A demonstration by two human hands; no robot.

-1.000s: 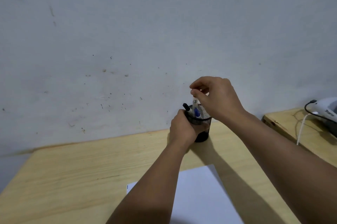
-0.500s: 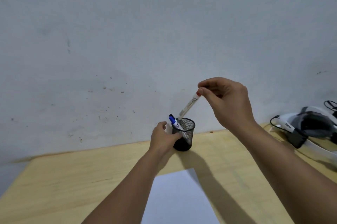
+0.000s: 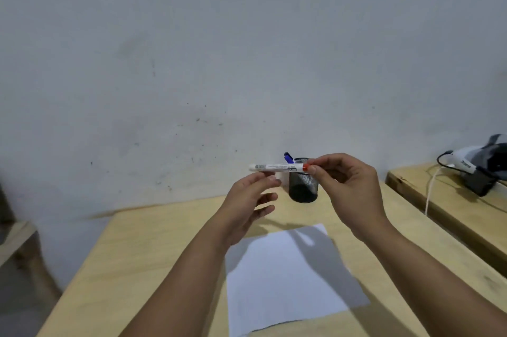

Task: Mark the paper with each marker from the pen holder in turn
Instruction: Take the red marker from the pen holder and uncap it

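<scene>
Right hand [image 3: 354, 188] pinching the red-capped end of a white marker [image 3: 277, 167] between thumb and fingertips, held in the air above the worktop [image 3: 153, 249]. Left hand [image 3: 248, 205] open, fingers spread and loosely curled, just under the marker's other end; touching the barrel or not, hard to tell. Cap mostly hidden by the right fingertips, only a sliver of red visible. Print on the barrel too small to read. Marker lying nearly level, long axis running left to right, capped end toward the right. Behind it, partly covered by barrel and hands, a black mesh pen holder [image 3: 303, 188] near the worktop's far edge by the wall, with a blue marker [image 3: 288, 157] leaning out toward the left. White paper [image 3: 279, 276] flat on the worktop below the hands, near edge close to the frame's bottom, crossed by arm shadows. Bare wood on both sides of the sheet. At right, across a gap, a second surface with a white device [image 3: 472, 162] cut off by the frame.
</scene>
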